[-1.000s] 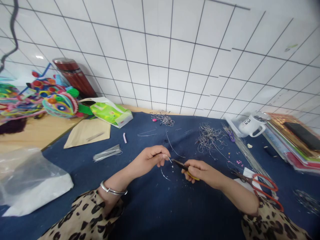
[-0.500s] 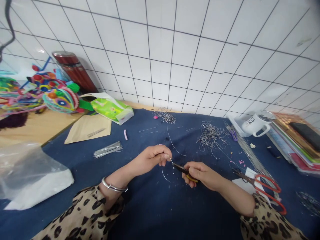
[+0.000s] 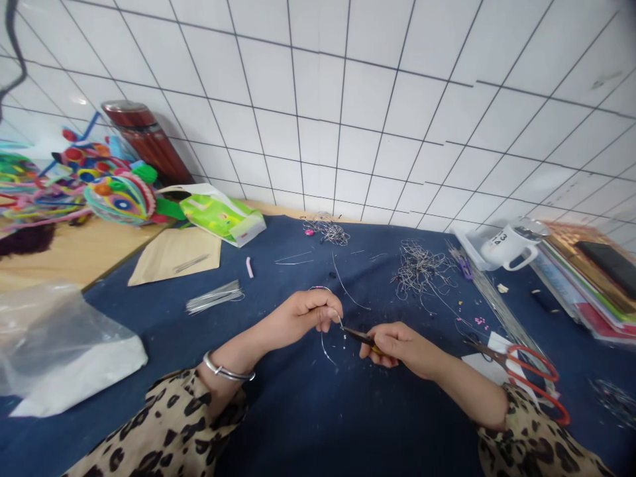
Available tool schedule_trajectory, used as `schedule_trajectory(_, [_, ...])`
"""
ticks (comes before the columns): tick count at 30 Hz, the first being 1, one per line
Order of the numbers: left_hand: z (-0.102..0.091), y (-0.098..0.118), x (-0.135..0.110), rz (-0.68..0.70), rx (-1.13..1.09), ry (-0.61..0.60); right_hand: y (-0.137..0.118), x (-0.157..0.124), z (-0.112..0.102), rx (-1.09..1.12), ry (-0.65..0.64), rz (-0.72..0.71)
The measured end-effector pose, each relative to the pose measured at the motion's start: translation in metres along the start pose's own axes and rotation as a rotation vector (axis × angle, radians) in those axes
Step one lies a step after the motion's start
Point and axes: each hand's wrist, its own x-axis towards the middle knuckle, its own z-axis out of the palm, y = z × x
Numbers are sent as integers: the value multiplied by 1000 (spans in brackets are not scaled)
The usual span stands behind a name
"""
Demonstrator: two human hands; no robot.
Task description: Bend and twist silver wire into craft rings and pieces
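Between thumb and fingers my left hand (image 3: 315,310) pinches a thin wire (image 3: 325,351) over the middle of the dark blue cloth. Small pink beads show on the wire behind the knuckles, and pale specks like tiny beads sit on the hanging ends. My right hand (image 3: 390,343) is closed around a pair of pliers (image 3: 358,335) with dark jaws and yellowish handles. The jaw tips meet the wire just right of my left fingertips; whether they grip it is too small to tell. Beyond my hands one loose wire (image 3: 348,291) lies curved on the cloth.
Tangled wire (image 3: 422,268) and orange-handled scissors (image 3: 531,374) lie to the right, near a white mug (image 3: 509,248) and stacked books. On the left are a bundle of straight wires (image 3: 214,298), a paper envelope (image 3: 169,255), a plastic bag (image 3: 74,358) and a red thermos (image 3: 144,142).
The pliers have turned slightly, and my right fingers have closed further around the handles. My left hand keeps its pinch on the wire, nearly still.
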Motion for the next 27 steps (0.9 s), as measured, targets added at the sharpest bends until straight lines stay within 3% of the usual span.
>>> schedule_trajectory(6, [1,0,0,-39,-18,19,-7,-4,4,-269,92,-60])
schedule_trajectory(11, [4,-2,1,-56,-57,57,-12,-4,10,-564,219,-193])
schedule_trajectory(21, [19,-7,1,-41,-208,58,7,-4,10,-925,454,-492])
schedule_trajectory(27, [29,-5,0,-35,-221,33,10,-7,9,-1106,557,-547])
